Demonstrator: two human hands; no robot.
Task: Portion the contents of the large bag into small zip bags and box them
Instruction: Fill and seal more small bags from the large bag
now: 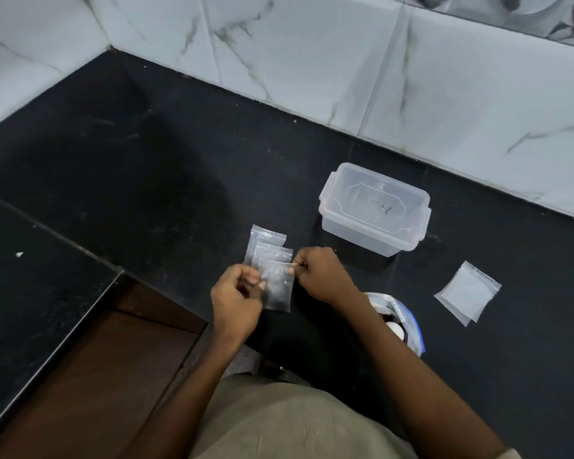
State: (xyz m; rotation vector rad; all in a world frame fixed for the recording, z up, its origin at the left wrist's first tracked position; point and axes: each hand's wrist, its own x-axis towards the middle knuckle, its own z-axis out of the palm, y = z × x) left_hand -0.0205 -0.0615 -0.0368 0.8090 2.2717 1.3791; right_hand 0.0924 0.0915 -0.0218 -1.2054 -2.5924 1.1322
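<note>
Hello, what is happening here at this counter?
A person stands at a black counter and holds a small clear zip bag in both hands. The left hand grips its left side, and the right hand pinches its top corner. Two more small bags lie just behind it. A clear plastic box stands further back with its lid on. Another pair of zip bags lies to the right. The large bag sits under the right forearm, mostly hidden.
</note>
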